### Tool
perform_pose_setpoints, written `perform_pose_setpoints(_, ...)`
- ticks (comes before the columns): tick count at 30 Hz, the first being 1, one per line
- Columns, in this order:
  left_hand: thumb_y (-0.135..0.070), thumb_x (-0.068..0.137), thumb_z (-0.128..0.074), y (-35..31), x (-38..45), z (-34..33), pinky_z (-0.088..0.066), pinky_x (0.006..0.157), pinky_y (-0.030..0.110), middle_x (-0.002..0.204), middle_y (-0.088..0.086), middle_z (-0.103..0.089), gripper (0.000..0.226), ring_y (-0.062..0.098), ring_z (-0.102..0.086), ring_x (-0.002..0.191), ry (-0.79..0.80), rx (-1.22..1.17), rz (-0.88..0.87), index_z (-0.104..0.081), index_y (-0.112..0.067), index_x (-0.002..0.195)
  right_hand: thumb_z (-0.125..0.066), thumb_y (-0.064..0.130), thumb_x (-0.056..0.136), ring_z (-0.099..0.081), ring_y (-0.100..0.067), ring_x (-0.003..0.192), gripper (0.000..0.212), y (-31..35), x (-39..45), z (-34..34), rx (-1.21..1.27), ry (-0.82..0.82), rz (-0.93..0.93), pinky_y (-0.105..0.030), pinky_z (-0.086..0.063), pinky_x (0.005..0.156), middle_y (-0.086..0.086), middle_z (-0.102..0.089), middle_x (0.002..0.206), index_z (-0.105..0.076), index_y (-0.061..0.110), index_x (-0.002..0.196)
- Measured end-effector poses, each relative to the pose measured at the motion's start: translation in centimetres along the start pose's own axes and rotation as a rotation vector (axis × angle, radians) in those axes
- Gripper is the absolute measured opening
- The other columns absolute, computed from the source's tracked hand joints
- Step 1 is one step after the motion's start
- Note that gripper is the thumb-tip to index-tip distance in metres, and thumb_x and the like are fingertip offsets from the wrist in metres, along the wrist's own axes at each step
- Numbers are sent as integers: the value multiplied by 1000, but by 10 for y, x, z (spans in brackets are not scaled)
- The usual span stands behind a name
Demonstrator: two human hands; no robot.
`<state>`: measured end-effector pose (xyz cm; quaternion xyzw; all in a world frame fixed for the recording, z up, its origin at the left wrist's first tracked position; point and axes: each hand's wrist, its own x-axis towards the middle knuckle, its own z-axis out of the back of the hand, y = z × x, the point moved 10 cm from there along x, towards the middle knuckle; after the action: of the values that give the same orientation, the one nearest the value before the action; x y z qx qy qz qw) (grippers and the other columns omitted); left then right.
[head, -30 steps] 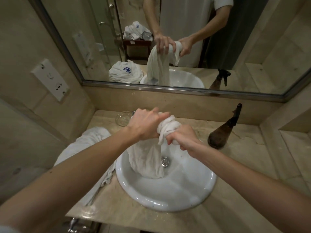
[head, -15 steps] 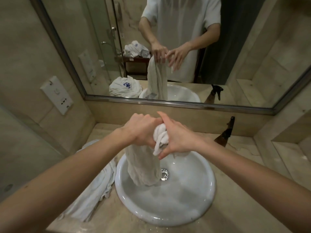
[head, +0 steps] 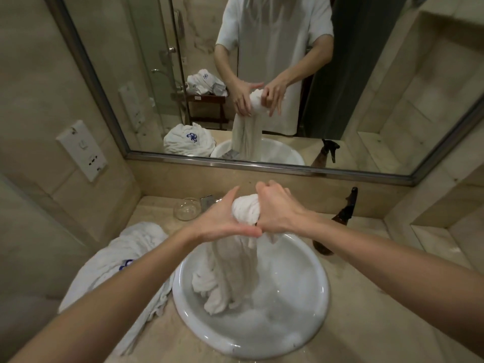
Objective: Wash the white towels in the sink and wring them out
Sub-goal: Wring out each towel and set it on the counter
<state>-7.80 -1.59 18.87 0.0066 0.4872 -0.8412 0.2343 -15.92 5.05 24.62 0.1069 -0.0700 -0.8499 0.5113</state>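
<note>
From the head camera, a wet white cotton towel [head: 235,268] hangs bunched over the round white ceramic sink [head: 309,318], its lower folds resting in the basin and its top gathered into a knob between the two hands. The left hand [head: 222,221] presses against the left side of the bunch, its thumb lying under it toward the right hand; its other fingers are hidden behind the cloth. The right hand [head: 279,209] wraps the right side of the bunch, fingers curled over the top. The hands touch at their near edges. A second white towel with a blue emblem [head: 120,260] lies crumpled on the beige stone counter [head: 366,323], left of the sink. A clear glass bowl [head: 186,208] sits at the far left, and a brown spray bottle [head: 340,221] stands to the right. The wall mirror [head: 262,74] above reflects the person's hands and the towel.
</note>
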Motion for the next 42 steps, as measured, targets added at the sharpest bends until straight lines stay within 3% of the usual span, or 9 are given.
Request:
perform_pose_setpoints(5, -53, 30, -98, 24, 2, -9, -43, 108, 35, 133, -18, -54, 146, 8, -51, 128, -378, -198, -66, -20, -33, 152, -84, 24, 64, -59, -31, 87, 60, 20, 0, 19, -147, 18, 84, -36, -45, 62, -5, -55, 94, -48, 10, 110)
perform_pose_setpoints(9, -41, 38, -100, 29, -3, -24, -41, 95, 17, 126, -29, -50, 135, -2, -51, 120, -477, -370, -90, -26, -33, 151, -83, 24, 63, -51, -25, 77, 59, 26, -3, 24, -237, 21, 111, -31, -34, 54, 3, -43, 76, -44, 13, 106)
perform_pose_setpoints(12, -47, 36, -99, 33, 1, -40, -47, 99, 24, 127, -24, -55, 128, -6, -53, 118, -463, -430, -94, -34, -31, 144, -84, 25, 62, -53, -24, 75, 62, 19, -6, 21, -254, 32, 104, -31, -37, 54, 2, -48, 80, -44, 14, 108)
perform_pose_setpoints(18, -38, 53, -86, -8, 10, -22, -45, 65, 26, 95, -8, -66, 66, 22, -63, 88, -339, 290, -162, -48, -26, 105, -85, 32, 62, -58, -16, 69, 51, -40, -18, -11, -76, 257, -80, -29, -44, 53, 1, -61, 84, -53, 14, 98)
perform_pose_setpoints(22, -51, 55, -83, -47, 20, -1, -33, 67, 35, 103, -2, -65, 69, 27, -63, 93, -307, 798, -353, -41, -27, 105, -82, 18, 62, -57, -11, 62, 20, -55, -22, -32, 381, 307, -153, -24, -44, 56, 6, -68, 72, -72, 14, 79)
perform_pose_setpoints(28, -56, 63, -78, -73, 22, 16, -42, 83, 42, 106, 1, -63, 78, 26, -60, 100, -350, 932, -463, -42, -28, 126, -72, 14, 42, -55, -19, 60, 39, -44, -43, -69, 1283, 223, -377, -26, -40, 55, -9, -64, 70, -76, 4, 79)
perform_pose_setpoints(32, -42, 66, -80, -69, 21, 5, -38, 77, 40, 100, 2, -61, 76, 26, -59, 92, -411, 990, -500, -39, -29, 129, -62, 7, 53, -53, -15, 46, 12, -26, -53, -99, 1682, 195, -451, -20, -38, 44, -8, -56, 61, -67, 8, 64)
perform_pose_setpoints(37, -34, 66, -78, -59, 20, 0, -27, 70, 36, 91, 6, -59, 60, 28, -57, 84, -490, 869, -476, -57, -20, 120, -60, 3, 53, -53, -19, 50, 19, -26, -48, -114, 1821, 106, -470, -21, -40, 47, -10, -55, 64, -65, 3, 71)
perform_pose_setpoints(42, -31, 63, -78, -59, 18, -4, -35, 65, 35, 78, 4, -54, 57, 28, -56, 70, -636, 774, -539, -48, -25, 111, -59, 0, 53, -55, -17, 53, 17, -35, -46, -111, 1829, 24, -421, -22, -42, 51, -6, -56, 62, -64, 6, 67)
